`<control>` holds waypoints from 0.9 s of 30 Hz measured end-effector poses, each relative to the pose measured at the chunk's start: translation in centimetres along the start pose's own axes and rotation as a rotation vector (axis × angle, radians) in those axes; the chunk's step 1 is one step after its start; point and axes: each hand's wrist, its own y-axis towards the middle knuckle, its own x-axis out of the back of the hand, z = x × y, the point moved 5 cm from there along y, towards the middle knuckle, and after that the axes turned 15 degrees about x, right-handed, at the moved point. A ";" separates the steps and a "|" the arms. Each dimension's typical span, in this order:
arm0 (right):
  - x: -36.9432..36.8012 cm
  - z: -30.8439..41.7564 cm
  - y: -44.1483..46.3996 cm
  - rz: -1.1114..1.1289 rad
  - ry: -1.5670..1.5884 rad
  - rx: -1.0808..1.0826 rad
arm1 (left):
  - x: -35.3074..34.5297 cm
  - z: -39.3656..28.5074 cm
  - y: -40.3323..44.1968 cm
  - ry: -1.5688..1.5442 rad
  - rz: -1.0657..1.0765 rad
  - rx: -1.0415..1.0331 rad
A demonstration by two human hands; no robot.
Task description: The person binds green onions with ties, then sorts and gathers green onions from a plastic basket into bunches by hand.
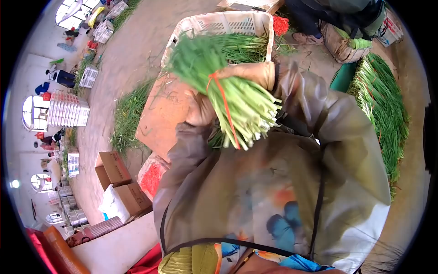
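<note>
A bunch of garlic chives (244, 102) is held up in front of my chest, its pale cut ends toward me and its blurred green leaves pointing away. Two red bands cross the bunch. My right hand (248, 75) lies over its top, fingers wrapped round it by the upper band. Against its left side, my left hand (200, 109) grips the stems; its fingers are partly hidden behind them. Just beyond the bunch stands a white plastic crate (223, 23) with more chives (246, 48) in it.
An orange-brown board (157, 116) lies below the crate. Loose chives (130, 118) cover the floor at left, near cardboard boxes (130, 198). Red ties (153, 180) sit by my left arm. A long chive pile (381, 109) is at right. Another person (337, 18) sits at upper right.
</note>
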 end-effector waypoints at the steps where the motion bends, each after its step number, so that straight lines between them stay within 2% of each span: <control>1: -1.2 0.9 0.1 0.055 -0.295 0.126 | -0.5 -1.5 0.8 0.023 -0.131 -0.192; 2: 0.2 1.4 1.4 0.094 -0.935 0.220 | 2.2 -0.7 2.1 -0.232 -0.041 -0.088; 3: 0.0 2.8 1.4 0.021 -1.329 0.218 | 2.6 -1.2 2.9 -0.233 -0.039 -0.088; 5: -2.1 5.8 -1.0 -0.124 -1.066 0.704 | 4.2 -2.0 3.8 -0.409 -0.169 -0.171; 7: -6.0 8.7 -5.0 0.028 -1.469 1.126 | 3.9 -3.5 3.7 -0.388 -0.137 -0.179; 8: -7.6 8.1 -6.4 0.115 -1.496 1.230 | 3.2 -4.9 3.1 -0.330 -0.183 -0.225; 9: -7.0 6.8 -6.8 0.176 -1.606 1.201 | 3.1 -6.1 2.4 -0.267 -0.229 -0.266; 10: -5.6 6.1 -7.1 0.107 -1.711 1.178 | 6.5 -6.7 2.6 -0.261 -0.399 -0.435; 11: -4.0 5.4 -7.4 0.039 -1.815 1.148 | 8.8 -7.3 2.5 -0.315 -0.422 -0.381; 13: 3.1 3.9 -7.7 -0.427 -1.787 0.626 | 12.0 -8.6 2.0 -0.286 -0.423 -0.418; 14: 3.8 3.9 -7.7 -0.543 -1.521 0.573 | 12.1 -8.6 1.8 -0.478 -0.293 -0.325; 15: 3.4 3.8 -7.5 -0.540 -1.515 0.577 | 12.1 -8.8 1.6 -0.471 -0.297 -0.328; 17: 0.3 3.9 -7.4 -0.411 -1.192 0.954 | 12.8 -8.6 0.4 -0.514 -0.542 -0.376; 19: -2.5 3.9 -6.4 -0.358 -1.161 1.027 | 13.1 -8.1 0.1 -0.517 -0.546 -0.347; 21: -3.9 3.8 -5.1 -0.322 -1.232 1.106 | 12.1 -7.8 0.0 -0.500 -0.460 -0.341; 22: -4.2 3.9 -4.6 -0.336 -1.294 1.074 | 11.6 -7.6 -0.2 -0.443 -0.468 -0.373; 23: -4.1 3.6 -3.9 -0.349 -1.244 1.038 | 11.1 -7.7 0.1 -0.422 -0.340 -0.351; 25: -4.0 3.4 -3.7 -0.413 -1.236 0.988 | 11.8 -7.3 -0.1 -0.491 -0.480 -0.436; 27: -3.8 2.8 -3.6 -0.444 -1.286 0.930 | 10.8 -7.4 -0.4 -0.498 -0.471 -0.449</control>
